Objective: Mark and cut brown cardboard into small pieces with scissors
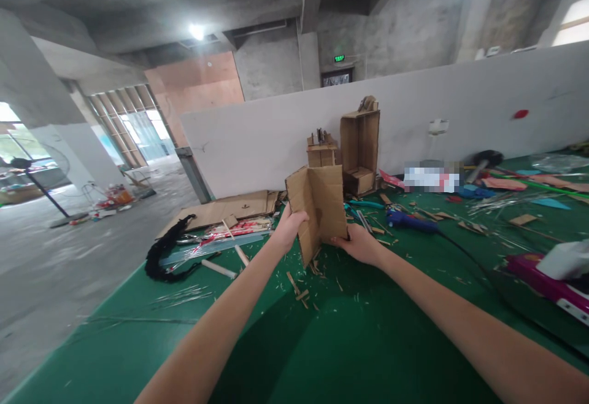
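A folded piece of cardboard is held up between my two hands above the green table, its crease running upright and its two panels angled apart. My left hand grips the left panel near its outer edge, thumb on the inner face. At the lower right corner, my right hand pinches the other panel. Just behind stand a tall open cardboard box and a smaller cardboard structure, partly hidden by the held piece. Cardboard scraps lie below it.
A blue glue gun with a black cord lies to the right, near blue-handled pliers. Flat cardboard, a black fuzzy strand and a glue stick lie left. A magenta-and-white object sits far right. A white partition backs the table.
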The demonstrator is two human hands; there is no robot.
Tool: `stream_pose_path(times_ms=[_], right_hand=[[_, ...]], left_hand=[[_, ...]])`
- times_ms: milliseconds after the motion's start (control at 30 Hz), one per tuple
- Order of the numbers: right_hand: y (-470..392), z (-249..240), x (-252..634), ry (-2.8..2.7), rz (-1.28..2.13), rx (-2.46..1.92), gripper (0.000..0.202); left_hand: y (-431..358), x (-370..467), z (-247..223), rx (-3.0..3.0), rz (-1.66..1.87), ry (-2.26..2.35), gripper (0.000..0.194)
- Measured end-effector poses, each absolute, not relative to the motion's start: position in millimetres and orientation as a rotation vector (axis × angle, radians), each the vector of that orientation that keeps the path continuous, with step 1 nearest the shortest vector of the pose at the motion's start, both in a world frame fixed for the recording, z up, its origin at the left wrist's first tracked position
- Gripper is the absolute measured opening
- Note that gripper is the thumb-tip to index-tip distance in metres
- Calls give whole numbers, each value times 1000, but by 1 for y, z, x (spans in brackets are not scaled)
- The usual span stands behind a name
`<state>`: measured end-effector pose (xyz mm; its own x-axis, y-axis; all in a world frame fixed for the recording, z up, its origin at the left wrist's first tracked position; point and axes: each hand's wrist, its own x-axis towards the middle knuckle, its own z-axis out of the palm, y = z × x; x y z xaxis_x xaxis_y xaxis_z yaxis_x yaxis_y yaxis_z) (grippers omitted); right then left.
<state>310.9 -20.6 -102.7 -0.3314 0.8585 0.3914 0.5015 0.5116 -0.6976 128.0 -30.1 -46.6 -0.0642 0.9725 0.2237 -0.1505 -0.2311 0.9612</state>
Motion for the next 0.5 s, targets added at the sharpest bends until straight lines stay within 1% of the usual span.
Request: stream_pose_path(times_ms=[300, 500], right_hand=[[-17, -105, 313, -2041, 545, -1172, 26], [-20, -98, 316, -2092, 447, -1291, 23]], left_hand=[[-25, 132, -67, 1285, 1385, 1017, 41], [-30, 128, -51, 1461, 1268, 1046, 35]])
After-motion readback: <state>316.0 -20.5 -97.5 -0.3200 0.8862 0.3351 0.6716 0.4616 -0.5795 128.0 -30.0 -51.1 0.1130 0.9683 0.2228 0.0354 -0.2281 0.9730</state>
